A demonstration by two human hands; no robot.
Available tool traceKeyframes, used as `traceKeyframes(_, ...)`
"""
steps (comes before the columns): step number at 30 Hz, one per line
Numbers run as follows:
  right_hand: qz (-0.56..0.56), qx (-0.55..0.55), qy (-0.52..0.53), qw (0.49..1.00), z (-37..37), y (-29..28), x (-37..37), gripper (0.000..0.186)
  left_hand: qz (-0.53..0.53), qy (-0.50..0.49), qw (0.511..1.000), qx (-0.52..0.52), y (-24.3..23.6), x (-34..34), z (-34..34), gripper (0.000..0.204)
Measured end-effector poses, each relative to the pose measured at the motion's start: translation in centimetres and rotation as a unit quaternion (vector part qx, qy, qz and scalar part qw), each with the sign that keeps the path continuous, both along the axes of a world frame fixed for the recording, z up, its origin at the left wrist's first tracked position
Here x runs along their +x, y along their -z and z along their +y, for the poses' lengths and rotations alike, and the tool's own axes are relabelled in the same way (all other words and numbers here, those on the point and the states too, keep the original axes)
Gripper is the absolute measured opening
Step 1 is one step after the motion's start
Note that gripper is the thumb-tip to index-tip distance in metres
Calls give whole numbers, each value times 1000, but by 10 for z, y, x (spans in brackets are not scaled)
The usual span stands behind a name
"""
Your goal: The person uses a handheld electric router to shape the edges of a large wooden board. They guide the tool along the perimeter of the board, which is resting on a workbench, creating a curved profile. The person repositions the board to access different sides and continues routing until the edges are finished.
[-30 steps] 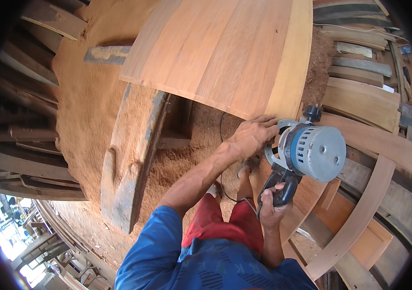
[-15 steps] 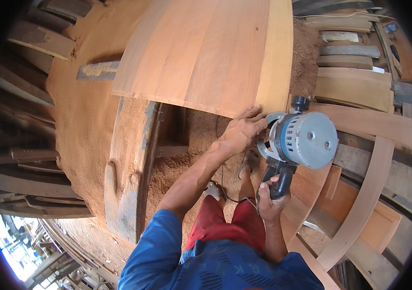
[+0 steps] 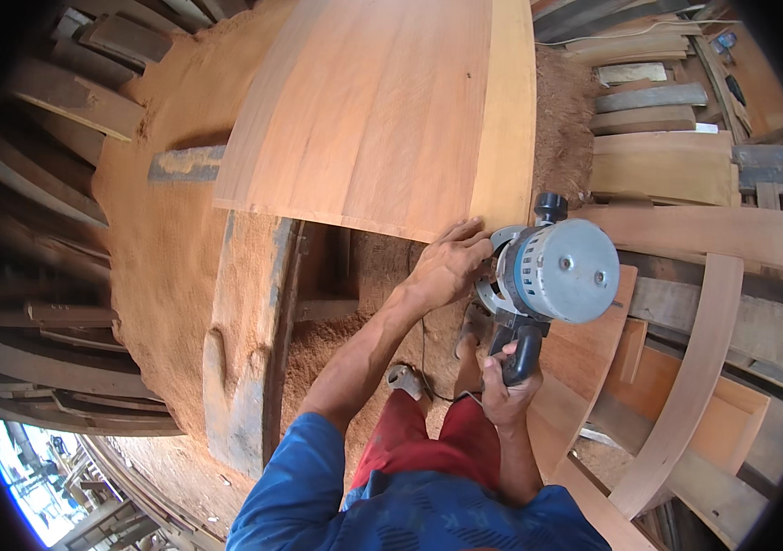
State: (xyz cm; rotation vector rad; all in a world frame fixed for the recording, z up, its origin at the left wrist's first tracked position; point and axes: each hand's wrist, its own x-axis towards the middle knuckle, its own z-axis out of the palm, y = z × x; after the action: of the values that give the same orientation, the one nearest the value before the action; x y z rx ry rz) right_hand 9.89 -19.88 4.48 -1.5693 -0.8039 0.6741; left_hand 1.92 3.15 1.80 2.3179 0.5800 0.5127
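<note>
One person stands over one wide curved panel (image 3: 382,110) of reddish wood, with a paler strip (image 3: 509,101) running down its right edge. Two hands work at its near right corner. The left hand (image 3: 451,266) lies with fingers spread and flat, pressing on the panel's lower edge and touching the side of one power router (image 3: 552,273), a grey round-bodied tool with a blue base. The right hand (image 3: 508,390) is wrapped tight around the router's black handle (image 3: 522,354), just below the motor body. The router sits at the panel's corner, tipped on its side so its round top faces the camera; one black knob (image 3: 550,207) sticks up from it. A thin cord (image 3: 424,349) trails down from the tool area toward the legs. Beneath the panel, one thick, worn beam (image 3: 245,349) runs along a floor (image 3: 162,257) buried in sawdust. To the right lie many loose boards; at least four flat ones are stacked near the top right (image 3: 662,138), and one long curved rib (image 3: 694,386) leans across them lower down. More dark planks (image 3: 43,184) line the left side; their number cannot be told.
</note>
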Motion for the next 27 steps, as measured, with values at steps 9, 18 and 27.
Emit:
traceKeyframes(9, 40, -22, -7, 999, -3, 1, 0, 25, -31, -21, 999, 1, 8, -4, -2, 24)
traceKeyframes(18, 43, -32, 17, 998, -4, -4, -1, 27, -65, -6, 996, 59, 28, 4, 1, 29)
traceKeyframes(27, 72, -1, 2, 997, 11, -10, -3, 31, -11, -55, 998, -27, 26, 3, -2, 25)
